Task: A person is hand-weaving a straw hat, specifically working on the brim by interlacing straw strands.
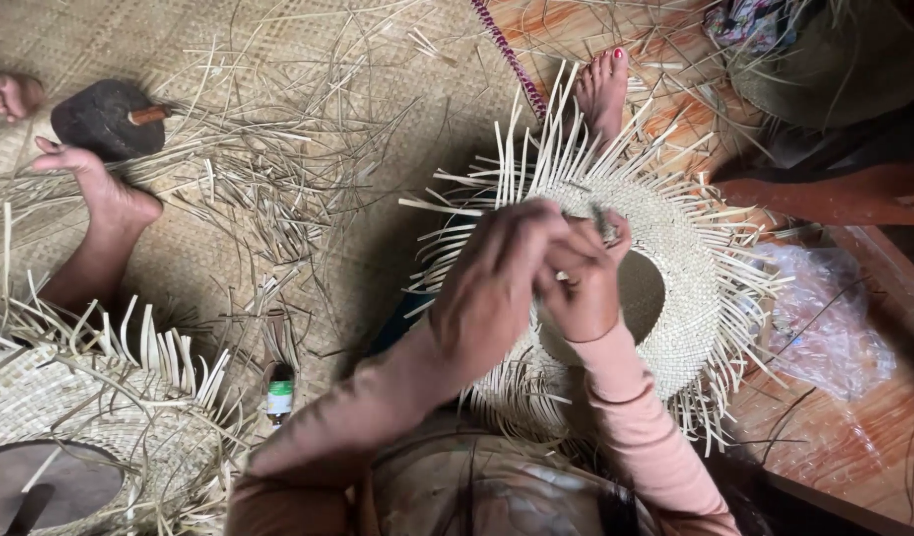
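A round woven straw hat brim (687, 298) with loose strand ends sticking out all around lies in front of me. My left hand (497, 283) presses on its near inner edge, fingers curled over the weave. My right hand (584, 278) is closed on a thin straw strand (604, 224) at the brim's inner rim, right beside the left hand. Both wrists wear pink sleeves. My bare foot (603, 87) rests at the brim's far edge.
Another half-woven straw brim (40, 402) lies at lower left, next to another person's foot (100, 194). Loose straw strips (278, 169) litter the woven mat. A dark round stone tool (105, 119), a small bottle (279, 392) and a clear plastic bag (824, 318) lie nearby.
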